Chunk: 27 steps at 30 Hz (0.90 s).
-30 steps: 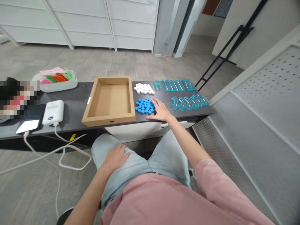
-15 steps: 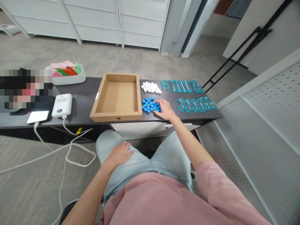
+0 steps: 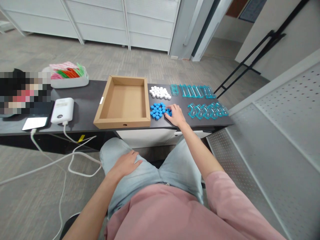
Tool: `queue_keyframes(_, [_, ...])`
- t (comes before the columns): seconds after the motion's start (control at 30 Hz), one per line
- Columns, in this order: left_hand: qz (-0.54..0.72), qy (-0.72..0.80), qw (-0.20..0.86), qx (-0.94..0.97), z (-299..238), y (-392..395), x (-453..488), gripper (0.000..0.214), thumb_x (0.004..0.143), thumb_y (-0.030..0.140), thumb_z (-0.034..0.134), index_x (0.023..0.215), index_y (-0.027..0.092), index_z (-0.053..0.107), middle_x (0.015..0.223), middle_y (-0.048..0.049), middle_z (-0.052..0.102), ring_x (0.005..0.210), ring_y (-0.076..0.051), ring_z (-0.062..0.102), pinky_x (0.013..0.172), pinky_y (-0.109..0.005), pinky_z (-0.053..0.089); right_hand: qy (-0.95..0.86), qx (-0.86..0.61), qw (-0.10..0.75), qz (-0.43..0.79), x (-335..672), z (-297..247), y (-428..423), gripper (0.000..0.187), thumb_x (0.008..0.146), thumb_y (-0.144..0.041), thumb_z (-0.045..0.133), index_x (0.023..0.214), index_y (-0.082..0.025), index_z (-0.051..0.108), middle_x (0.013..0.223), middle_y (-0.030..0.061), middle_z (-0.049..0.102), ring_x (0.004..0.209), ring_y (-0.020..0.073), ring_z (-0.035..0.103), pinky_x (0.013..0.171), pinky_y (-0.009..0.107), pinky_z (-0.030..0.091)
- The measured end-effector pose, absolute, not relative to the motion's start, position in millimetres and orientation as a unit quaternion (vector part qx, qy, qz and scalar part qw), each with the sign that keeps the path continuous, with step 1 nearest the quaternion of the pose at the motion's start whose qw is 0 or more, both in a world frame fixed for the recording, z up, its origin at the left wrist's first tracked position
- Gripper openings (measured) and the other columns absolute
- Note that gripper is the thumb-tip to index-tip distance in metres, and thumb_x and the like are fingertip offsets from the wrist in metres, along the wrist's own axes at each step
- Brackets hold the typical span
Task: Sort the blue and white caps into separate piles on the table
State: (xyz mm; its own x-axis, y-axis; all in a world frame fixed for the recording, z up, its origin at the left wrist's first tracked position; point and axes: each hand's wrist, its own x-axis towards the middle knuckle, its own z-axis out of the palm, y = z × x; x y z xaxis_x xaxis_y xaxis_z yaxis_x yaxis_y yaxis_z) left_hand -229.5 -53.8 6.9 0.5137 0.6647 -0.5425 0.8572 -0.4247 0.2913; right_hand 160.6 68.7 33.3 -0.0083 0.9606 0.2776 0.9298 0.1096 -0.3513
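My right hand (image 3: 175,115) lies on the dark table (image 3: 85,110), fingertips touching the right side of a cluster of blue hexagonal pieces (image 3: 157,111); the fingers curl around a few blue pieces at the cluster's edge. Behind them sits a cluster of white hexagonal pieces (image 3: 160,92). An empty cardboard tray (image 3: 124,102) stands just left of both clusters. My left hand (image 3: 125,164) rests flat on my left thigh, fingers spread, holding nothing.
Clear teal straight pieces (image 3: 196,91) and curved pieces (image 3: 207,110) lie right of my hand. A white power bank (image 3: 62,110) with cable, a phone (image 3: 35,122) and a white bin of coloured strips (image 3: 68,76) sit at the left. A perforated metal panel (image 3: 275,133) rises at the right.
My right hand's fingers have drawn in from flat to curled against the blue pieces, pushing the cluster tighter. The left hand stays on my thigh. The view has shifted slightly.
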Motion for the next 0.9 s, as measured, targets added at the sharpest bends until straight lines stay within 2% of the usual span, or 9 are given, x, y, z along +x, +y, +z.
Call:
queue_keyframes(0.13, [-0.152,0.463,0.276,0.828,3.3,-54.3,-230.4,0.053,0.117,0.047,0.054,0.157,0.022,0.078,0.162,-0.0207,0.078,0.145,-0.039,0.078,0.125,-0.046,0.058,-0.703,-0.674,0.226,0.02,156.5,36.8,63.3,0.034,0.108,-0.043,0.072,0.133,-0.023,0.084,0.139,0.02,0.078,0.131,0.0426,0.068,0.122,0.059,0.06])
queue_keyframes(0.3, [-0.166,0.447,0.279,0.833,3.3,-51.6,-230.2,0.059,0.118,0.048,0.051,0.16,0.015,0.074,0.164,-0.0224,0.075,0.148,-0.04,0.077,0.127,-0.049,0.058,-0.679,-0.696,0.234,-0.003,152.8,37.8,59.8,0.03,0.107,-0.045,0.075,0.126,-0.024,0.085,0.134,0.0188,0.079,0.127,0.0414,0.07,0.113,0.055,0.063])
queue_keyframes(0.43, [-0.163,0.444,0.279,0.836,1.6,-50.5,-230.2,0.061,0.118,0.049,0.05,0.164,0.015,0.072,0.168,-0.0221,0.073,0.15,-0.038,0.075,0.129,-0.048,0.057,-0.675,-0.701,0.228,-0.009,153.2,37.6,60.8,0.031,0.107,-0.045,0.076,0.127,-0.023,0.084,0.135,0.0191,0.079,0.127,0.0403,0.072,0.112,0.052,0.063])
queue_keyframes(0.67, [-0.154,0.45,0.285,0.832,6.4,-49.1,-229.9,0.054,0.118,0.052,0.054,0.162,0.028,0.075,0.167,-0.0181,0.075,0.151,-0.037,0.075,0.129,-0.043,0.056,-0.657,-0.706,0.265,-0.006,163.4,38.1,70.1,0.031,0.1,-0.044,0.082,0.123,-0.024,0.085,0.131,0.0183,0.079,0.128,0.0415,0.074,0.114,0.056,0.066])
queue_keyframes(0.8, [-0.159,0.447,0.291,0.831,9.8,-48.7,-228.0,0.059,0.118,0.049,0.052,0.165,0.019,0.071,0.167,-0.0201,0.074,0.152,-0.038,0.075,0.131,-0.047,0.056,-0.645,-0.705,0.293,0.02,168.5,41.8,76.4,0.032,0.097,-0.045,0.083,0.12,-0.022,0.086,0.128,0.0182,0.078,0.122,0.0402,0.077,0.115,0.056,0.066])
queue_keyframes(0.9, [-0.153,0.448,0.294,0.83,9.6,-49.0,-226.8,0.062,0.118,0.048,0.052,0.167,0.014,0.07,0.167,-0.0225,0.074,0.151,-0.039,0.075,0.131,-0.049,0.056,-0.618,-0.699,0.358,0.035,173.2,41.8,81.8,0.031,0.094,-0.049,0.083,0.111,-0.023,0.086,0.121,0.0172,0.08,0.115,0.0388,0.079,0.114,0.057,0.066])
